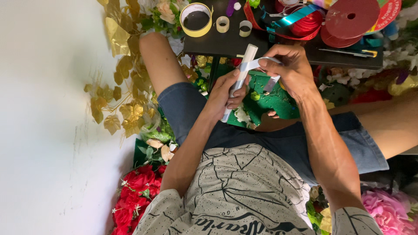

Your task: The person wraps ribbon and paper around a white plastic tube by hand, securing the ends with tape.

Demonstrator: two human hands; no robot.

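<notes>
My left hand (226, 93) grips a white rolled tube (249, 54) that slants up towards the black table (230, 41). My right hand (292, 69) pinches a pale silver-white ribbon (257, 64) that loops around the upper part of the tube, one end hanging down below my fingers. Both hands are over my lap, just in front of the table edge. Under them lies a green foam block (270, 102) with small leaves on it.
On the table sit a yellow tape roll (196, 19), two small clear tape rolls (223, 24), red ribbon spools (348, 19), teal ribbon and a cutter (348, 52). Gold leaves (117, 69), red flowers (135, 196) and pink flowers (387, 211) lie around on the floor.
</notes>
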